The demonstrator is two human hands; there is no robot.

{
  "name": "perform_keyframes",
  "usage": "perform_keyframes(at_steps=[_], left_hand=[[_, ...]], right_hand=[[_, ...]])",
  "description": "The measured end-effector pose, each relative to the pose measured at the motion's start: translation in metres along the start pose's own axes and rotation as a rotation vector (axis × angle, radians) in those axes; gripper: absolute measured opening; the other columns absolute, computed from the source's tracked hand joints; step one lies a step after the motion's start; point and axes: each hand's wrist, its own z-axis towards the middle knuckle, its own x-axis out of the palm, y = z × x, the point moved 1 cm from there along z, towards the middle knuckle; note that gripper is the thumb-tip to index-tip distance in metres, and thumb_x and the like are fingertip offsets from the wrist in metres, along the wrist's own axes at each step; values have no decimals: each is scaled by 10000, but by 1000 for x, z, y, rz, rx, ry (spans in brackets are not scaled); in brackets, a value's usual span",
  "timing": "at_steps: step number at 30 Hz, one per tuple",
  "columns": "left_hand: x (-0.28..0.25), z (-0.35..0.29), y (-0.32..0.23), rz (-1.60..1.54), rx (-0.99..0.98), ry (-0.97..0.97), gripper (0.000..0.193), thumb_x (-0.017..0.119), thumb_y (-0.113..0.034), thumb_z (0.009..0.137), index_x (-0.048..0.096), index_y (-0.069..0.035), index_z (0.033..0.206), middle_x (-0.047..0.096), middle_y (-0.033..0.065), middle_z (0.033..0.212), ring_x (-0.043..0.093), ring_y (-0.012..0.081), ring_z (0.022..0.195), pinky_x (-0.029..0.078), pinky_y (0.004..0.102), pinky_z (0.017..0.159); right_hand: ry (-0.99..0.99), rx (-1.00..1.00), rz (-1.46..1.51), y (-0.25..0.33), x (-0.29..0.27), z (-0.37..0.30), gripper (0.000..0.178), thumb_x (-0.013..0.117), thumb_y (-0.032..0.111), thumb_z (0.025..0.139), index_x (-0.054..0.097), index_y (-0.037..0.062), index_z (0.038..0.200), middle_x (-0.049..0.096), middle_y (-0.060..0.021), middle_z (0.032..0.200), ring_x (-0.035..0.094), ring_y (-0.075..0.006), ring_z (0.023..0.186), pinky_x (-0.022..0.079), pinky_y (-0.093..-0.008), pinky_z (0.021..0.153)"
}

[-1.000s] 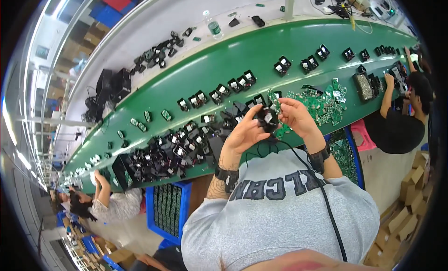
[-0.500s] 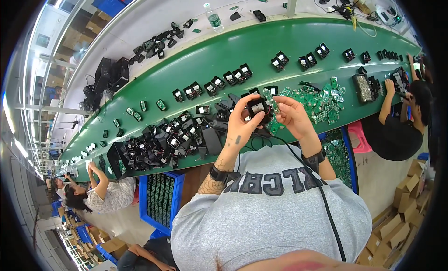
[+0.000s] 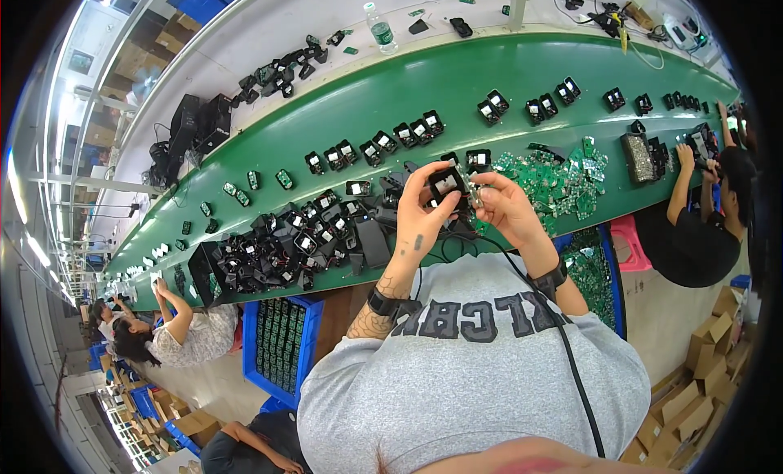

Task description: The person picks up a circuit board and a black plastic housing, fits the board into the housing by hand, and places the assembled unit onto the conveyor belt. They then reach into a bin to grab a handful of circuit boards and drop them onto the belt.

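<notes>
My left hand [image 3: 422, 209] is closed around a small black plastic housing [image 3: 445, 185] with a pale part inside it. Close beside it, my right hand [image 3: 507, 206] pinches a small circuit board [image 3: 467, 183], turned nearly edge-on at the housing's open side. Whether the board touches the housing I cannot tell. Both hands are raised over the green work surface [image 3: 326, 123]. Right of my hands lies a heap of loose green circuit boards [image 3: 563, 180]. To the left is a pile of black housings [image 3: 285, 245], some with white labels.
Rows of black housings [image 3: 418, 130] run along the surface beyond my hands. A blue crate of boards [image 3: 281, 343] stands below the left edge. A water bottle [image 3: 380, 29] is on the back ledge. Co-workers sit at both sides, one in black [image 3: 693, 229]. A black cable [image 3: 563, 343] crosses my shirt.
The circuit board in my right hand has turned from showing its green face to nearly edge-on, closer to the housing. My left hand keeps its hold. The whole view has shifted slightly.
</notes>
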Motion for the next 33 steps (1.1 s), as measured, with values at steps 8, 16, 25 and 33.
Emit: perform_keyframes(at_steps=[8, 16, 25, 33], left_hand=[[4, 0, 4, -184, -6, 27, 416, 595, -29, 901, 489, -59, 1301, 571, 68, 1136, 592, 133, 1017, 500, 255, 859], [13, 2, 21, -50, -47, 44, 412, 614, -24, 898, 492, -33, 1291, 587, 57, 1088, 572, 102, 999, 465, 245, 873], [29, 4, 8, -61, -37, 53, 439, 603, -18, 901, 478, -60, 1319, 564, 34, 1122, 562, 92, 956, 484, 237, 825], [53, -1, 15, 32, -12, -6, 421, 553, -61, 935, 391, -111, 1321, 502, 109, 1165, 570, 193, 989, 568, 315, 726]], right_hand=[[-113, -289, -357, 6, 12, -8, 280, 679, 20, 839, 621, -37, 1107, 665, -91, 957, 661, -139, 821, 551, -269, 724], [-228, -767, -1047, 24, 23, -15, 208, 740, 39, 760, 716, 23, 966, 671, -78, 930, 643, -154, 825, 508, -266, 727], [-316, -980, -1073, 22, 18, -21, 196, 746, 54, 743, 722, 50, 937, 686, -84, 925, 630, -235, 834, 504, -329, 741], [-276, -981, -885, 21, 10, -27, 113, 713, 98, 788, 725, 61, 894, 672, -32, 881, 549, -209, 966, 446, -334, 879]])
